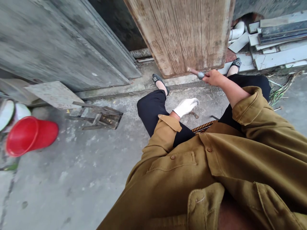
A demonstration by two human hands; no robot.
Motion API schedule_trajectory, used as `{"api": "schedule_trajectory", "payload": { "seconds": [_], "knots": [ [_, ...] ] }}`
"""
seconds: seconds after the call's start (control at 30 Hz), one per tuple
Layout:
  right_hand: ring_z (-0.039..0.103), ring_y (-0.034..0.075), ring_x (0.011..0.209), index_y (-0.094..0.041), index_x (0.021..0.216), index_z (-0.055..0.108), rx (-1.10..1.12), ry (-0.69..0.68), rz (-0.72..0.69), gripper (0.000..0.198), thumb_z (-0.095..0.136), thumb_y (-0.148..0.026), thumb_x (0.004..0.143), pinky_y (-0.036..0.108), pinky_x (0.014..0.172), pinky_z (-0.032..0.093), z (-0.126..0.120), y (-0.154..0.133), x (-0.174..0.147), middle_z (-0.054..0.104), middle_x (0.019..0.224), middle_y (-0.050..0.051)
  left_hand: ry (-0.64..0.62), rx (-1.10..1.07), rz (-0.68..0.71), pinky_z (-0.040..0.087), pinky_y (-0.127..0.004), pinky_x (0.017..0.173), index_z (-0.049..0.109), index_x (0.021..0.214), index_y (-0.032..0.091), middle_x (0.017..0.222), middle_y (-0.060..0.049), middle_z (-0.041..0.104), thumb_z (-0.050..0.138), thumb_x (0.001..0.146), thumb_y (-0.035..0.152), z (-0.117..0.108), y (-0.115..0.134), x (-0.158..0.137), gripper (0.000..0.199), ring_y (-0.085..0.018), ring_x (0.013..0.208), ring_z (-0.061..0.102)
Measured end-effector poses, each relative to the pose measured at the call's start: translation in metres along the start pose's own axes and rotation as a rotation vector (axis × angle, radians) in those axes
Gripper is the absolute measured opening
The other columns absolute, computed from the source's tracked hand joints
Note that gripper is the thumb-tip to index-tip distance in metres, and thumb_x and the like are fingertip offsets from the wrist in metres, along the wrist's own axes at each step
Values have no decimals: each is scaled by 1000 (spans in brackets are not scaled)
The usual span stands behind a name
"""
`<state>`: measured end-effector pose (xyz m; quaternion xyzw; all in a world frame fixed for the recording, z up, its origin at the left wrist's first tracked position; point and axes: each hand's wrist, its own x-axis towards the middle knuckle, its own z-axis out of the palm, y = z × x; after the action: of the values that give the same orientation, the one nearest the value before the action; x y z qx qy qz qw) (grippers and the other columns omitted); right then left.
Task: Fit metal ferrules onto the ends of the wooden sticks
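Note:
My right hand (pixel 214 78) is bare and closed around one end of a short wooden stick (pixel 193 72) with a silvery band wrapped round it. The stick points left, in front of the lower edge of an upright plank panel (pixel 182 38). My left hand (pixel 185 107) wears a white glove with greyish fingertips. Its fingers are together and curled downward over the concrete, between my knees. A brown, rounded wooden end (pixel 194 115) shows just beneath this glove. Whether the glove grips it is hidden. A thin dark piece (pixel 214 118) lies to the right, by my leg.
To the left a small wooden stool (pixel 103 117) lies tipped over beside a red bucket (pixel 33 135). Stacked boards and tiles (pixel 279 38) and a white pipe (pixel 238 31) are at the upper right. A low concrete step (pixel 115 91) runs along the wall.

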<state>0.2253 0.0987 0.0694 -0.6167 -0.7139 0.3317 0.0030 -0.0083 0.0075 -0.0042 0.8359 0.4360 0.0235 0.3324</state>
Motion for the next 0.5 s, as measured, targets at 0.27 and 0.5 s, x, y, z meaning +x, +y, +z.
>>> {"api": "schedule_trajectory", "payload": {
  "seconds": [0.27,0.5],
  "knots": [
    [74,27,96,-6,111,85,-481,-538,-19,22,79,-17,92,34,90,53,39,-11,-6,79,101,17,36,314,-95,55,-37,98,75,136,19,129,-14,81,45,114,33,-3,8,-7,39,-30,115,78],
    [54,8,71,-8,102,76,-55,-1008,-324,11,66,-11,104,17,73,42,11,-15,-26,63,76,-3,231,129,-215,54,-33,101,75,134,20,133,-12,80,41,114,28,-18,0,-5,40,-27,120,75]
  ]
}}
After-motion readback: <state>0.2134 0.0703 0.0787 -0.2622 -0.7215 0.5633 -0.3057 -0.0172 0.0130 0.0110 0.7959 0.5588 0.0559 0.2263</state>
